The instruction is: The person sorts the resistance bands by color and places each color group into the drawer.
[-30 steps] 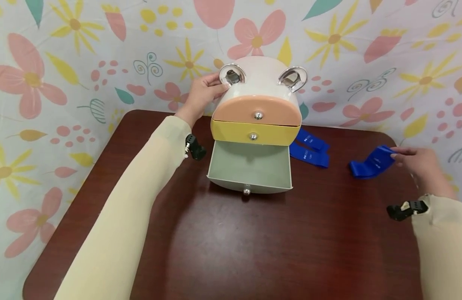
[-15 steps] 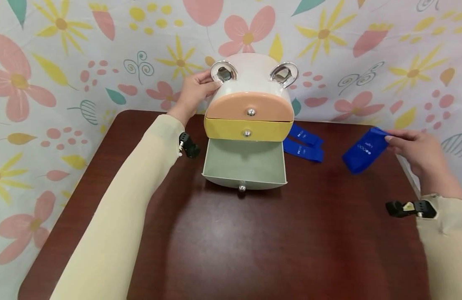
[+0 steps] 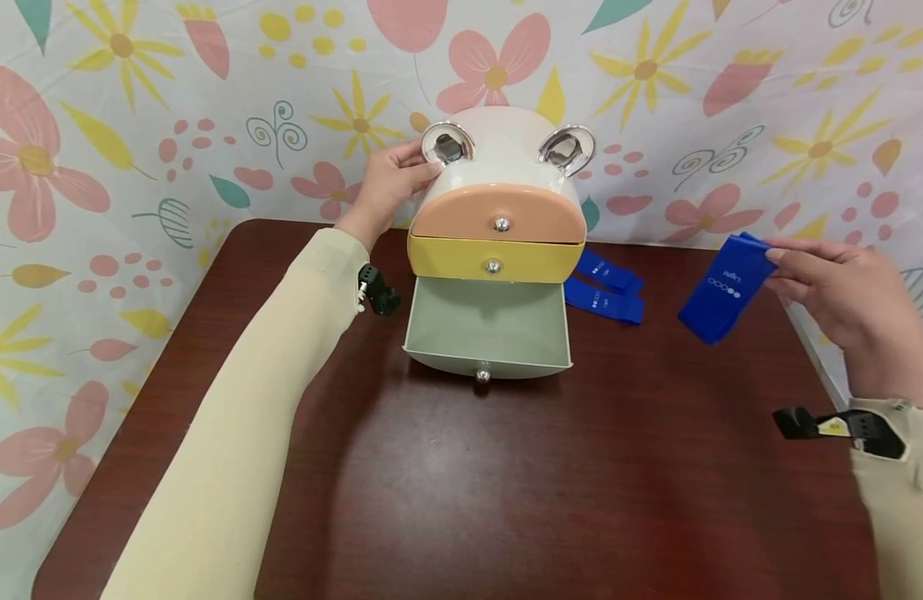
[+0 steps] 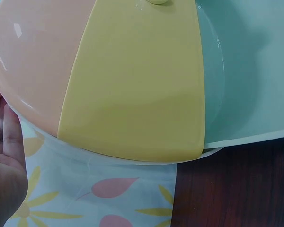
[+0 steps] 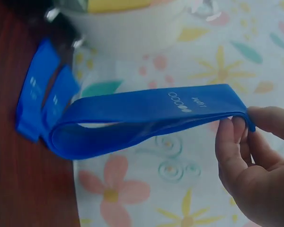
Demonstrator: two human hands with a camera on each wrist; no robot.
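A blue elastic band (image 3: 726, 287) hangs at the right of the head view, lifted clear of the table (image 3: 551, 483), its loop drooping toward the lower left. The right hand (image 3: 844, 304) pinches its upper end between thumb and fingertips (image 5: 232, 137); the right wrist view shows the band as a flat loop with small white print on it. Two more blue bands (image 3: 606, 287) lie on the table nearer the centre, just beside the right flank of the storage box (image 3: 499, 217).

The box is an animal-shaped unit with two shiny ears, a peach drawer (image 3: 499, 215) on top, a yellow drawer (image 3: 495, 258) under it, both closed, and a pale green drawer (image 3: 487, 329) pulled out at the bottom, a small knob on its front. The left hand (image 3: 390, 187) rests against the box's upper left side by the left ear, fingers laid fairly straight on it; in the left wrist view only its edge shows, so the grip looks relaxed rather than clenched. A flowered cloth (image 3: 132, 125) backs the table.
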